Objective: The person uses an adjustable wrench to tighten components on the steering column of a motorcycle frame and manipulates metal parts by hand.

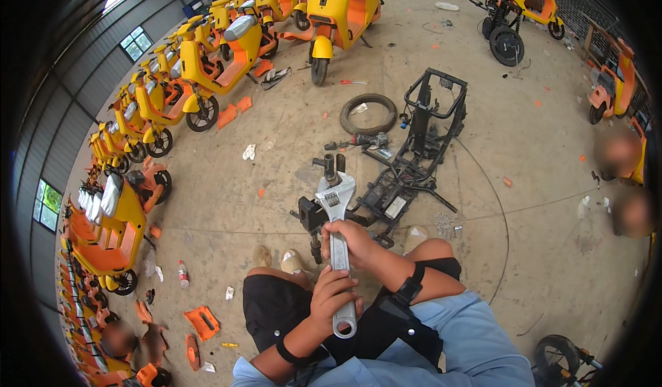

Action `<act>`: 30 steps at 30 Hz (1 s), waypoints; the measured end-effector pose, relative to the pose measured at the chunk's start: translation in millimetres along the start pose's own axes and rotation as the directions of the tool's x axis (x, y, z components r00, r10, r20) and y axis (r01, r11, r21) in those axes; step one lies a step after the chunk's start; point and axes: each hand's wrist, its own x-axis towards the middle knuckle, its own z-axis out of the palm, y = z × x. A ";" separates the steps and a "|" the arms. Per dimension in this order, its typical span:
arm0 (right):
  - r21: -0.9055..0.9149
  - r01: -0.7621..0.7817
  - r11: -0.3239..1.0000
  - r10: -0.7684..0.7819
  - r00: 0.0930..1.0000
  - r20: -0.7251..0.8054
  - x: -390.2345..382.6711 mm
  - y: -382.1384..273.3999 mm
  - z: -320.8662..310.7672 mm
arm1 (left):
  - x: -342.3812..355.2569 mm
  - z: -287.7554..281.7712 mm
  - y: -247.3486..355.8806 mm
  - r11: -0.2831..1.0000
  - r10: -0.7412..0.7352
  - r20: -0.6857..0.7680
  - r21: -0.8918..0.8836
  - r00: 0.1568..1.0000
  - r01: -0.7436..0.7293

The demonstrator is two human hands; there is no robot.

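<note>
A large silver adjustable wrench [338, 254] points away from me, and both hands are closed round its handle. My right hand [352, 242] grips high up, just below the jaw. Lower down, my left hand [332, 299] is wrapped near the ring end. The wrench's jaw overlaps the upright steering tube [330, 169] of a black scooter frame [441, 149]. Whether the jaw touches the tube I cannot tell. The frame lies on the floor in front of my knees.
Beyond the frame lie a loose tyre [369, 114] and a power tool [365, 141]. Yellow and orange scooters [186, 76] stand in rows at the left. A plastic bottle [183, 274] and orange panels [202, 323] litter the left floor. A cable [498, 201] curves along the right.
</note>
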 end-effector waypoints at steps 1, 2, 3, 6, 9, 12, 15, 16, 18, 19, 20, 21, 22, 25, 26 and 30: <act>0.008 -0.006 1.000 0.006 1.000 0.011 1.8 -0.6 -1.3 | 1.1 1.4 0.1 1.000 0.001 -0.003 0.003 1.000 -0.001; 0.020 -0.006 1.000 0.006 1.000 0.006 2.8 -0.9 -3.4 | 1.2 3.1 -0.4 1.000 -0.004 -0.005 0.004 1.000 0.004; 0.031 -0.007 0.999 0.007 1.000 0.001 4.0 -1.3 -5.2 | 1.5 4.3 -1.2 1.000 -0.009 -0.008 0.005 1.000 0.009; 0.013 -0.015 1.000 0.015 1.000 -0.007 7.0 -3.0 -8.7 | 5.3 7.2 -2.5 1.000 -0.029 0.002 -0.006 1.000 0.029; -0.013 -0.030 0.999 0.030 0.999 -0.017 8.6 -5.5 -7.6 | 2.8 8.9 -7.1 0.999 -0.032 -0.007 -0.016 0.999 0.032; -0.006 -0.034 0.999 0.034 0.999 -0.026 8.6 -11.9 -3.6 | 6.4 8.2 -7.1 0.999 -0.033 0.026 0.021 0.999 0.032; 0.039 -0.035 0.999 0.036 0.999 -0.024 12.7 -11.5 -5.6 | 9.9 12.7 -10.6 0.999 -0.038 0.014 0.001 0.999 0.038; 0.059 -0.035 0.998 0.037 0.999 -0.021 14.7 -10.7 -6.3 | 10.4 11.2 -12.0 0.999 -0.032 0.019 0.014 0.999 0.031; 0.023 -0.044 0.999 0.045 0.998 -0.051 13.4 -11.7 0.5 | 9.4 4.6 -13.9 0.998 -0.056 0.027 -0.003 0.998 0.056; 0.006 -0.050 0.999 0.050 0.997 -0.065 14.6 -11.1 3.3 | 7.6 0.3 -16.6 0.998 -0.069 0.031 -0.011 0.997 0.069; -0.001 -0.045 0.999 0.045 0.997 -0.064 17.5 -7.7 3.7 | 1.2 -2.1 -24.1 0.998 -0.054 -0.015 -0.034 0.998 0.054; -0.012 -0.047 0.999 0.046 0.996 -0.070 19.2 -5.0 5.4 | -3.4 -7.9 -32.3 0.998 -0.027 -0.004 -0.048 1.000 0.027; -0.023 -0.050 0.998 0.048 0.996 -0.076 20.3 -2.9 8.4 | -7.6 -12.0 -36.3 0.995 -0.036 -0.059 -0.093 0.998 0.030; -0.042 -0.032 0.999 0.029 0.997 -0.068 29.2 4.8 14.6 | -22.9 -31.0 -55.5 0.972 -0.112 -0.140 -0.220 0.984 0.079; -0.045 -0.037 0.998 0.034 0.998 -0.062 31.5 5.1 21.4 | -24.9 -33.5 -63.0 0.956 -0.148 -0.219 -0.283 0.964 0.082; 0.005 -0.068 0.998 0.066 0.991 0.114 55.7 14.9 28.8 | -25.3 -55.6 -86.9 0.881 -0.437 -0.426 -0.379 0.792 0.282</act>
